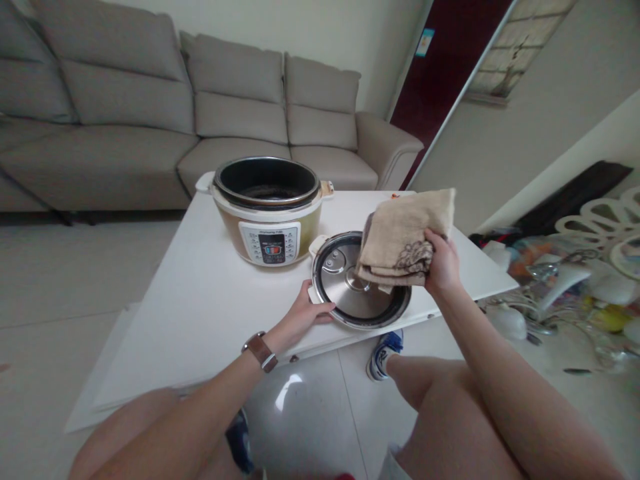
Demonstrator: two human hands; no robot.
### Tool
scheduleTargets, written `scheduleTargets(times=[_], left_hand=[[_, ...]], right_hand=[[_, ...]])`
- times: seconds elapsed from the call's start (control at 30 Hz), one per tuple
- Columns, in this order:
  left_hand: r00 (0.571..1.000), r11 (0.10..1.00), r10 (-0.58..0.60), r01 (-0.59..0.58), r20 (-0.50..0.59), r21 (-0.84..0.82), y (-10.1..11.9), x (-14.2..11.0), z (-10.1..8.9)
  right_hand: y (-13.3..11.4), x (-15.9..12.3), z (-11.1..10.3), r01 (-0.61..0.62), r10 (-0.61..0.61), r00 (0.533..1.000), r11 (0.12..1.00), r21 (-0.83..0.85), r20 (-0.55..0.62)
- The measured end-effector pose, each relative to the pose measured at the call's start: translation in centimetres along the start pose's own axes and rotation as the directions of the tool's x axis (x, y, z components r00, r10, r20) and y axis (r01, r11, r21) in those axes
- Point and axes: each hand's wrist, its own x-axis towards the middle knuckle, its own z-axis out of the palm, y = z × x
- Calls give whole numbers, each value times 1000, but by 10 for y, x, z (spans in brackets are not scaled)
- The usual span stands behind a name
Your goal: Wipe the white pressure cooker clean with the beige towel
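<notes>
A pressure cooker lid (345,293) lies with its metal inner side up near the front edge of the white table. My left hand (303,313) grips the lid's left rim, thumb over the edge. In my right hand (443,263) is a folded beige cloth (410,230) with a dark pattern, held over the lid's right part and hiding some of it. Whether the cloth touches the metal I cannot tell. Behind the lid to the left stands the electric pressure cooker (265,227), its top uncovered and its dark inner pot (267,177) showing.
The white table (200,313) stands in front of a grey sofa (240,100). On the floor at right are lamp parts (565,287) and assorted clutter. My legs are below the table's front edge.
</notes>
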Motion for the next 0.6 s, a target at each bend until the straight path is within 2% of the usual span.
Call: scheduleTargets(times=[0.07,0.1,0.13,0.2,0.23,0.3,0.37,0.43,0.5,0.6], left_hand=[[1000,1000,9,-10,7,11,1,-1,1],[1000,1000,15,-15,11,16,1,-1,2],[1000,1000,21,-21,14,20,1,-1,2],[999,999,30,-30,13,29,0,-1,2],[999,999,32,-32,13,36,0,-1,2],[999,998,35,-35,14,55,-1,0,2],[999,996,45,-47,23,73,0,1,3],[998,994,58,-60,26,89,0,2,3],[998,993,65,-67,19,92,0,3,3],[998,994,64,-64,6,87,-3,4,0]], right_hand=[[-7,1,-2,138,-144,976,989,-46,-163],[-9,1,-3,201,-223,954,972,-124,-200],[-10,1,-3,267,-312,931,937,-227,-192],[-6,0,-3,333,-400,914,840,-429,-73],[-1,-1,-1,339,-382,924,790,-511,22],[12,-3,4,332,-239,943,691,-642,231],[27,-6,12,347,-70,923,577,-740,378],[40,-10,22,399,21,886,475,-785,463],[48,-15,31,453,38,858,414,-790,512],[54,-23,44,493,23,833,422,-761,553]])
